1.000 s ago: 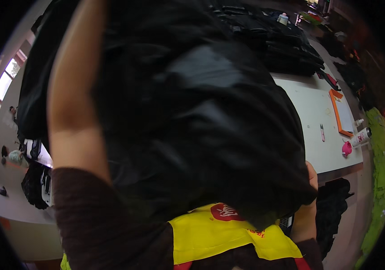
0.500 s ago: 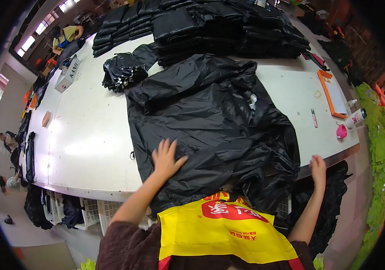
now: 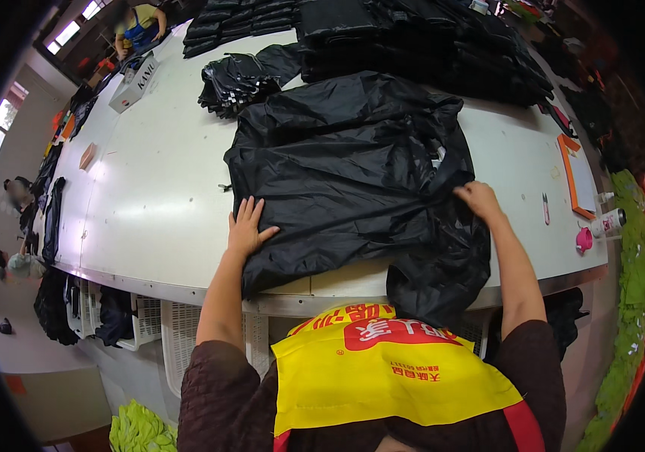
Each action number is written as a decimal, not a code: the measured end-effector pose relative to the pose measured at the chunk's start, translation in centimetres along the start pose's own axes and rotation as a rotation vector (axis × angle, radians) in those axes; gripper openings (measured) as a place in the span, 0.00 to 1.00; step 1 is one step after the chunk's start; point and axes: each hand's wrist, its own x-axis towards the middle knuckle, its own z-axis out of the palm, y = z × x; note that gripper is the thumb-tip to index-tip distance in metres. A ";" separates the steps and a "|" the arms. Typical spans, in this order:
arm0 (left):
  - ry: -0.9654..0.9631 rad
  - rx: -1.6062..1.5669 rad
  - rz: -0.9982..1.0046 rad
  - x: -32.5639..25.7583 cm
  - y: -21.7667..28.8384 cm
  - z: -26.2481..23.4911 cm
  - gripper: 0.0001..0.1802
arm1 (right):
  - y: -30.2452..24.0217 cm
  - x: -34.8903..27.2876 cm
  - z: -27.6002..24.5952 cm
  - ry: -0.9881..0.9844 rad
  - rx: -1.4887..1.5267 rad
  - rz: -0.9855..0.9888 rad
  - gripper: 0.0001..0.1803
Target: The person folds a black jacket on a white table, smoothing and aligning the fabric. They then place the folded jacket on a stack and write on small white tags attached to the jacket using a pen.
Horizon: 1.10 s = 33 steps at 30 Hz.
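A black, shiny garment [image 3: 330,188], jacket-like in its thin cloth, lies spread and creased on the white table. My left hand [image 3: 248,227] rests flat on its left edge with the fingers spread. On the other side, my right hand [image 3: 479,200] has its fingers curled on the cloth and pinches it. Close to that hand, a small white label [image 3: 438,157] shows in the neck-like opening. Part of the garment [image 3: 439,282] hangs bunched over the table's front edge by my yellow apron [image 3: 390,377].
Behind the garment lie a bundle of black pieces [image 3: 238,81] and tall stacks of folded black garments [image 3: 413,45]. On the right are small snips [image 3: 545,209], an orange box [image 3: 577,177], a pink object [image 3: 584,239] and a bottle [image 3: 608,221]. White crates [image 3: 183,339] stand below. Co-workers are at the left.
My right hand has come from beyond the table edge onto the garment's right side and taken hold. The garment's front part now lies flatter on the table. My left hand moved to its left edge.
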 end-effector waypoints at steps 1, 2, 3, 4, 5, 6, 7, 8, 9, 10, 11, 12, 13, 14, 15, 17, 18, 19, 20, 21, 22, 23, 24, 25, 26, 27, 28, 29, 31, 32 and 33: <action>-0.037 -0.008 0.006 1.0 0.3 -0.6 0.49 | 5.0 0.6 -0.1 0.172 0.376 0.176 0.21; -0.076 -0.017 0.010 1.7 0.4 -0.9 0.50 | 9.5 0.5 -0.3 0.349 0.748 0.346 0.22; -0.101 -0.036 -0.008 1.8 -0.3 -1.0 0.50 | 10.4 0.1 -0.8 0.367 0.854 0.414 0.21; -0.084 -0.035 -0.018 1.3 -0.8 -1.4 0.47 | 11.0 -0.9 -1.5 0.378 0.962 0.484 0.20; -0.063 -0.116 0.007 0.7 -1.8 -1.3 0.45 | 11.4 -2.9 -2.0 0.387 1.071 0.568 0.19; -0.034 -0.196 0.035 0.4 -2.8 -1.2 0.43 | 11.4 -4.8 -3.0 0.403 1.181 0.649 0.19; -0.017 -0.318 0.008 -0.2 -1.9 -2.3 0.40 | 11.7 -6.5 -4.6 0.445 1.283 0.727 0.18; 0.058 -0.405 -0.010 -1.3 -2.7 -2.5 0.39 | 10.1 -7.4 -5.3 0.432 1.140 0.657 0.17; 0.028 -0.555 -0.171 -2.2 -2.4 -3.5 0.38 | 7.5 -8.7 -5.7 0.426 0.991 0.599 0.17; 0.003 -0.653 -0.366 -3.6 -1.3 -5.2 0.39 | 6.4 -9.8 -5.9 0.419 0.842 0.546 0.16; -0.053 -0.525 -0.458 -4.9 -1.7 -6.1 0.40 | 7.7 -10.5 -5.4 0.350 0.686 0.431 0.18; -0.120 -0.438 -0.498 -6.8 -2.8 -6.0 0.39 | 6.3 -10.3 -4.6 0.422 0.540 0.265 0.17; -0.182 -0.346 -0.543 -8.8 -3.6 -6.0 0.39 | 3.6 -9.7 -3.5 0.485 0.397 0.095 0.17; -0.276 -0.470 -0.634 -10.1 -3.0 -6.8 0.38 | 1.0 -9.0 -2.9 0.546 0.117 -0.065 0.21; -0.366 -0.594 -0.731 -11.5 -1.9 -7.7 0.36 | -2.6 -8.6 -3.2 0.486 0.050 -0.124 0.23; -0.340 -0.684 -0.683 -13.1 0.7 -7.4 0.29 | -4.2 -6.9 -2.2 0.461 -0.265 -0.235 0.28; -0.359 -0.694 -0.674 -13.3 1.7 -7.2 0.26 | -4.0 -6.0 -1.1 0.326 -0.313 -0.139 0.27; -0.285 -0.785 -0.624 -13.6 2.4 -6.4 0.23 | -3.6 -5.0 -0.6 0.180 -0.394 -0.058 0.25; -0.202 -0.874 -0.580 -14.1 2.4 -5.1 0.22 | -3.7 -3.8 -0.4 0.036 -0.469 0.011 0.23; -0.083 -0.907 -0.557 -14.4 1.9 -3.7 0.20 | -3.5 -2.8 -0.7 -0.029 -0.419 0.001 0.22; 0.015 -0.964 -0.611 -14.3 1.0 -2.8 0.20 | -3.2 -2.0 -1.1 -0.094 -0.369 -0.008 0.21; 0.113 -1.023 -0.666 -14.0 0.6 -2.4 0.19 | -3.0 -1.6 -1.6 -0.161 -0.322 -0.018 0.20; 0.211 -1.080 -0.721 -13.7 0.1 -2.2 0.18 | -2.5 -1.4 -2.0 -0.241 -0.159 -0.012 0.21; 0.319 -1.166 -0.679 -13.4 -0.5 -2.2 0.15 | -1.9 -1.3 -2.7 -0.319 0.005 -0.005 0.22; 0.407 -1.056 -0.699 -13.1 -1.6 -2.2 0.16 | -1.7 -1.1 -3.5 -0.396 0.169 -0.007 0.24; 0.504 -0.972 -0.648 -12.8 -2.3 -2.7 0.16 | -1.5 -1.5 -5.2 -0.333 0.298 -0.043 0.23; 0.597 -0.887 -0.594 -12.4 -2.6 -3.2 0.17 | 0.9 -1.3 -5.4 -0.184 0.640 0.024 0.17; 0.636 -0.798 -0.523 -11.3 -1.7 -4.2 0.17 | 7.6 -0.7 -4.6 0.108 1.082 0.136 0.16; 0.707 -0.606 -0.464 -12.3 -1.7 -4.8 0.15 | 7.0 -1.7 -6.0 0.402 1.955 0.214 0.25; 0.650 -0.641 -0.455 -12.6 -1.5 -3.9 0.16 | 8.5 -2.4 -5.3 0.686 1.761 0.692 0.30; 0.587 -0.680 -0.436 -12.5 -1.1 -2.9 0.16 | 11.0 -3.4 -3.1 0.631 1.526 0.837 0.31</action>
